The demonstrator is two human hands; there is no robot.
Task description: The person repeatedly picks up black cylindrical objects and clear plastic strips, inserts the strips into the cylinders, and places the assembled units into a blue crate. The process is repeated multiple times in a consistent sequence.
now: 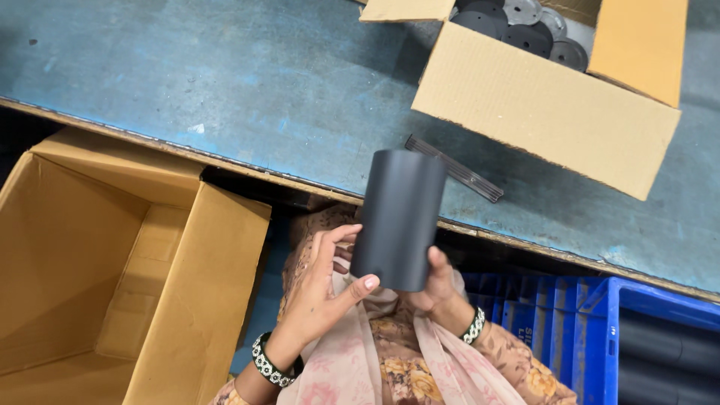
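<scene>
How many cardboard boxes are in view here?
2. One open cardboard box sits low at the left beside the person; the other cardboard box lies on the blue table at upper right, holding round discs.

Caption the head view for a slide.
Both hands, left and right, hold a black cylinder above a blue-topped workbench.

The black tube (pixel 397 217) hides most right-hand fingers (pixel 436 259); the blue crate (pixel 600 330) runs off the frame's edge.
</scene>
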